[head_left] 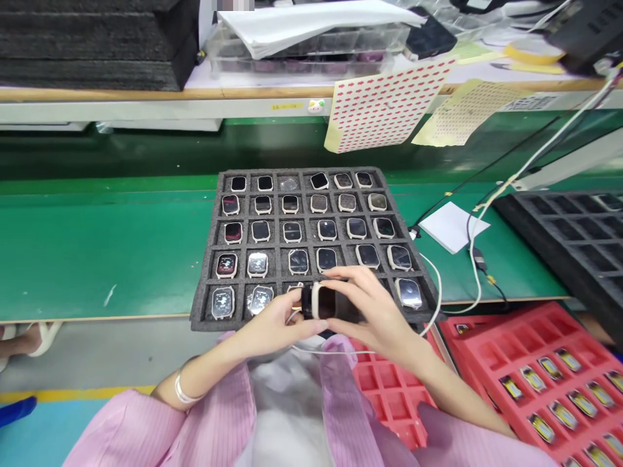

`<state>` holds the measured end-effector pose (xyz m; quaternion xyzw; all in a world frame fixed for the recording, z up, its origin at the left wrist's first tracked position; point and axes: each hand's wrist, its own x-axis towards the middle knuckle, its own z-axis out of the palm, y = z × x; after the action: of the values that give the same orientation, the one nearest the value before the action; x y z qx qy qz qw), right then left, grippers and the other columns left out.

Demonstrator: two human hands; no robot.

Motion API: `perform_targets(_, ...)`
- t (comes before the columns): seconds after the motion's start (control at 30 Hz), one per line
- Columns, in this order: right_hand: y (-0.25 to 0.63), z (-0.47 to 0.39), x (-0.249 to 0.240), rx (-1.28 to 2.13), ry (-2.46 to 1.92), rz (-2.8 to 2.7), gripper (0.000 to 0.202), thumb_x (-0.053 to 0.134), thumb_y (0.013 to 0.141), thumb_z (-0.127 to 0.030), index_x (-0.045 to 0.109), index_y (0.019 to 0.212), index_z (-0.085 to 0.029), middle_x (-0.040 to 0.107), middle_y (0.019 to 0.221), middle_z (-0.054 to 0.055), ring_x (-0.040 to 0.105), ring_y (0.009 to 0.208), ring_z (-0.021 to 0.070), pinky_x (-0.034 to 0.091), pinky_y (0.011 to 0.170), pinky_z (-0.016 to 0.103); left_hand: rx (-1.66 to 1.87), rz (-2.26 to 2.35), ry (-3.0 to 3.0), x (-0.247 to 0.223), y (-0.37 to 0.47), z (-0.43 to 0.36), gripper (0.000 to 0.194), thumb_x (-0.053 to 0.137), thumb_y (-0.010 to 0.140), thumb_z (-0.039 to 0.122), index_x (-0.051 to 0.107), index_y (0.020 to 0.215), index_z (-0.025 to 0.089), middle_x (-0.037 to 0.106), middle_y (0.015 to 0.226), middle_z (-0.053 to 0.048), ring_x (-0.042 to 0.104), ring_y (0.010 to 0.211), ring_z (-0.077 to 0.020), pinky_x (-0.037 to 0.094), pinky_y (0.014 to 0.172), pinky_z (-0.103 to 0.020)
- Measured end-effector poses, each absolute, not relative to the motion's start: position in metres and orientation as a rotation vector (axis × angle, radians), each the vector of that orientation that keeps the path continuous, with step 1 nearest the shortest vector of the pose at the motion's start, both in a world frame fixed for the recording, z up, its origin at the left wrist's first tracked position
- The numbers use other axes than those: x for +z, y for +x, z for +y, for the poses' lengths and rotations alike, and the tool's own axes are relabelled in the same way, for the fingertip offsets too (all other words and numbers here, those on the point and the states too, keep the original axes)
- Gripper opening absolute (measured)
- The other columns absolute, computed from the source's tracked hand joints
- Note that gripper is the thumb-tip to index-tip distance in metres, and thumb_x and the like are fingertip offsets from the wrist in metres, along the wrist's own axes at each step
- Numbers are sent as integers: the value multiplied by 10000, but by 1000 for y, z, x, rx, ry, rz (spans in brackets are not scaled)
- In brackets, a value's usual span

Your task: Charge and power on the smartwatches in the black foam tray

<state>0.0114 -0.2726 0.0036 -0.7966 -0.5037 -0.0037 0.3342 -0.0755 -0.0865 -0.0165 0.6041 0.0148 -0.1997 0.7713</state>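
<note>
Just above the near edge of the grey foam tray point(207, 285), both my hands meet around a smartwatch body point(327, 302) with a dark screen and a pale frame. My right hand point(372, 305) grips the watch between thumb and fingers. Pinched in my left hand point(277, 322) is a small black block point(306, 303), pressed against the back of the watch. A thin white cable point(335, 352) runs by my left hand and below both hands to the right. Similar watches point(298, 261) sit screen up in the tray's compartments; my hands hide part of its front row.
At right lie red foam trays point(520, 344) with small yellow-marked parts, and another dark foam tray point(559, 233). White paper point(452, 227) and cables point(479, 259) lie on the green bench point(121, 253). A shelf point(272, 94) overhangs the back, with sticker sheets point(384, 107) hanging down.
</note>
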Motion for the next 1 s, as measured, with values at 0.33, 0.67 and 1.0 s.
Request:
perform_targets(0.33,5,-254,-18,-23,-2034,-1395,358,584,898,-361,514,1188,-163,628,1096,126,579,1005,259,453,827,411,-191,132,1382,-27,-78,-93,248,602,829,365,596,890,125,575,742,-12,518,613,-106,420,573,-219)
perform_targets(0.67,-2,-255,-15,8,-1946,-1288,411,658,842,-368,522,1183,-184,645,1042,106,611,929,254,485,814,417,-229,135,1360,-21,-83,-92,297,610,819,412,590,840,116,569,742,-25,494,697,-144,374,645,-246)
perform_targets(1.0,-2,-254,-16,43,-1896,-1294,427,689,824,-313,517,1183,-157,625,1053,119,591,940,250,490,814,410,-240,127,1426,-27,-84,-90,258,589,837,375,570,838,118,514,731,-15,431,675,-130,344,627,-245)
